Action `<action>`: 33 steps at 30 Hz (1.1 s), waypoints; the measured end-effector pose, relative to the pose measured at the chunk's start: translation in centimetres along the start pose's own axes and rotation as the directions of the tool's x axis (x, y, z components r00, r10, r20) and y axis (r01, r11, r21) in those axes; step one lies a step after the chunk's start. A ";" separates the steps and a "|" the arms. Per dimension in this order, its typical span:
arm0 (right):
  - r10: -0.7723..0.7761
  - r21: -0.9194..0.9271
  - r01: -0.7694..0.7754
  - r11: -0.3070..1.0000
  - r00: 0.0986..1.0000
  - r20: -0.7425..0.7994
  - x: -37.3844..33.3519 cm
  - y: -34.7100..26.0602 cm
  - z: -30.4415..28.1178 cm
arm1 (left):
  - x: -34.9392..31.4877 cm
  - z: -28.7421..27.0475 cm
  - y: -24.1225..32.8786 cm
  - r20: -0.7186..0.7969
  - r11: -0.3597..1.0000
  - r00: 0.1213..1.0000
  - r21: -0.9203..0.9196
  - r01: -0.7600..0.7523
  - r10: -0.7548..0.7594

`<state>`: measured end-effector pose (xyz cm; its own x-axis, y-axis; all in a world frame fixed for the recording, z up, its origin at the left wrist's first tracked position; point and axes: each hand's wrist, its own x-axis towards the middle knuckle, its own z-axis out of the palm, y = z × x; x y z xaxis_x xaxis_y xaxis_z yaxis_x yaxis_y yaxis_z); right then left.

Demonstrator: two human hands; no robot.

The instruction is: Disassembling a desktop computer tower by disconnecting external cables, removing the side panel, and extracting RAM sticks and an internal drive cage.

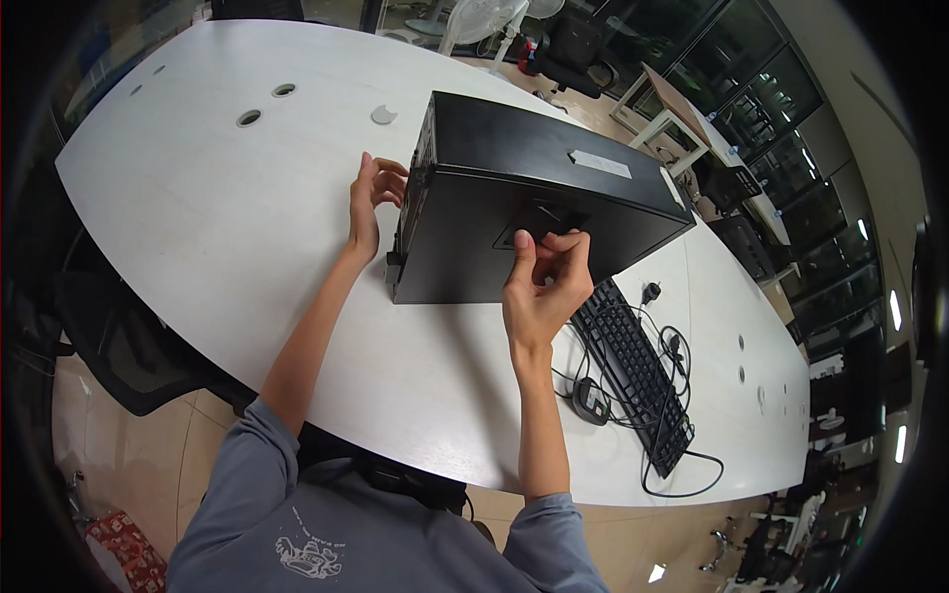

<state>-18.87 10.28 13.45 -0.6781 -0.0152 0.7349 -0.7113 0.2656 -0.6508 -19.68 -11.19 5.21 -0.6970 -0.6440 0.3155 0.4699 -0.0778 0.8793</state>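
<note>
A black computer case (465, 237) stands on the white table in front of me, its ported end to the left and a plain side panel facing me. My left hand (368, 210) is beside the ported end, thumb raised and fingers loosely curved and apart. The fingertips come close to that end; whether they touch is unclear. At the side panel, my right hand (549, 287) has its thumb and fingers pinched together by a dark recessed patch (546, 213). What lies between those fingers, if anything, cannot be made out. A white label strip (601, 164) is on the case's top.
Right of the case lies a black keyboard (633, 366) with tangled cables, a plug (650, 293) and a black mouse (591, 400). The white table (227, 198) has cable holes and a loose grey cap (384, 116). A mesh chair (129, 326) stands at the left edge.
</note>
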 end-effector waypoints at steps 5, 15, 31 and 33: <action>0.024 -0.017 -0.024 1.000 1.000 -0.008 0.0 -0.2 0.1 | 0.4 -2.3 -3.7 -0.026 0.993 0.993 0.022 0.119 -0.119; 0.089 -0.016 -0.091 0.996 0.992 -0.085 -0.3 -1.3 0.7 | 0.5 -3.3 -5.3 -0.076 0.980 0.982 -0.108 0.165 -0.173; -0.062 0.017 0.062 0.998 0.998 -0.014 -6.3 -0.3 -4.9 | 0.2 -3.9 -5.5 0.003 0.978 0.981 -0.079 0.192 -0.193; -0.138 -0.028 0.136 0.990 0.985 -0.102 -7.6 0.2 -5.7 | 0.1 -3.8 -5.4 0.014 0.976 0.977 -0.060 0.211 -0.211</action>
<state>-12.82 15.90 8.79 -0.5508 0.0462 0.8334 -0.7915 0.2881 -0.5391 -20.28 -13.74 -0.87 -0.7878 -0.6024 0.1282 0.3440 -0.2578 0.9029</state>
